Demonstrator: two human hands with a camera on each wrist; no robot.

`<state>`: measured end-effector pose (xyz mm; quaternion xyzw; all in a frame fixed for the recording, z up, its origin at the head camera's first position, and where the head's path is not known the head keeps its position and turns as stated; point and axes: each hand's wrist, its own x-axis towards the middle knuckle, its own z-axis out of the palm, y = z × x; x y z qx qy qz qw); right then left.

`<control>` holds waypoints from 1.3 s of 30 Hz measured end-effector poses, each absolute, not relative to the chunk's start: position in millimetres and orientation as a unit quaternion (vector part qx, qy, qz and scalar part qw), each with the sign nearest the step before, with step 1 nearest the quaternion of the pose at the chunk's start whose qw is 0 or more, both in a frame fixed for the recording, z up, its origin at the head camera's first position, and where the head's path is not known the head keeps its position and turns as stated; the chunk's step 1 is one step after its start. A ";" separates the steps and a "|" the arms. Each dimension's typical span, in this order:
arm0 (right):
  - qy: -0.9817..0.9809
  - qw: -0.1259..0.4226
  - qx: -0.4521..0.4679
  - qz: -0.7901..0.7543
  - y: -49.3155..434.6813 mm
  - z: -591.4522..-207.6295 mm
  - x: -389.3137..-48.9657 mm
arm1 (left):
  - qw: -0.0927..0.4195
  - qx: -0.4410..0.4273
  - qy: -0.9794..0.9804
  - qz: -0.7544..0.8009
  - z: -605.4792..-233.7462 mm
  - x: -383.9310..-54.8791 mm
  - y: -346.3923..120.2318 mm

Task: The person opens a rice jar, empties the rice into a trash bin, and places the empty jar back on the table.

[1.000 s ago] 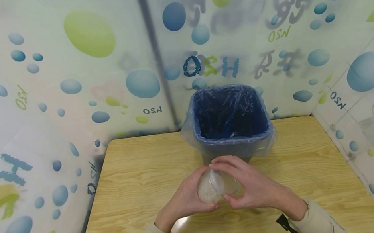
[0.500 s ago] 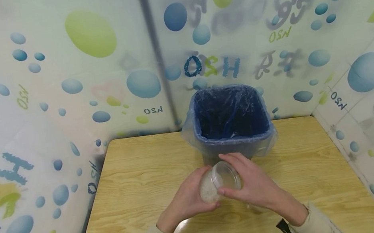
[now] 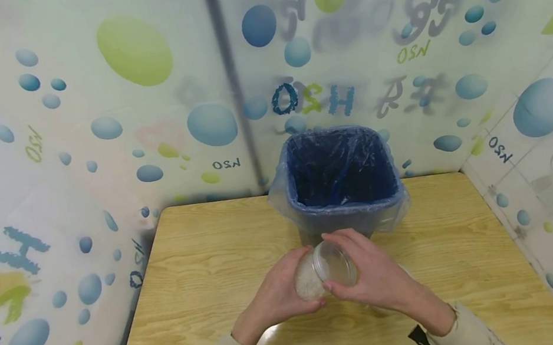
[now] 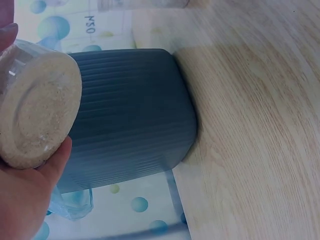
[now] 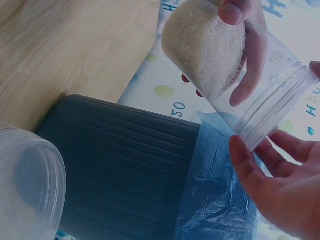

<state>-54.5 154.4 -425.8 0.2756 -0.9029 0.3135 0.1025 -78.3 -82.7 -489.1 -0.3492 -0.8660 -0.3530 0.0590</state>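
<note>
A clear plastic jar (image 3: 307, 280) part filled with white rice is held tilted above the table, in front of the bin. My left hand (image 3: 273, 295) grips its body; in the left wrist view the jar's round base (image 4: 42, 107) faces the camera. My right hand (image 3: 378, 276) holds the clear lid (image 3: 338, 267) at the jar's mouth, thumb and fingers round its rim. In the right wrist view the rice (image 5: 207, 47) lies towards the jar's base, and the lid (image 5: 275, 107) sits over the mouth. Whether the lid is tight cannot be told.
Behind the hands stands a blue bin (image 3: 348, 207) lined with a clear bag, near the patterned wall. Another clear container (image 5: 30, 180) stands close to the right wrist, mostly hidden by the right forearm in the head view. The wooden table (image 3: 212, 247) spreads around.
The right hand has turned on the lid and shifted its fingers, its thumb now more over the front rim. The left hand and jar have hardly moved.
</note>
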 end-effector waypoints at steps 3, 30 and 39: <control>-0.898 0.100 0.289 0.316 154.4 -424.7 -55.0 | 0.060 -0.351 -0.866 -0.351 -489.5 -78.5 -82.6; -0.878 0.032 0.290 0.381 160.2 -419.8 -56.7 | 0.068 -0.336 -0.867 -0.361 -486.2 -77.7 -81.9; -0.907 0.036 0.226 0.353 154.9 -420.2 -54.7 | 0.086 -0.333 -0.878 -0.334 -483.5 -77.8 -82.3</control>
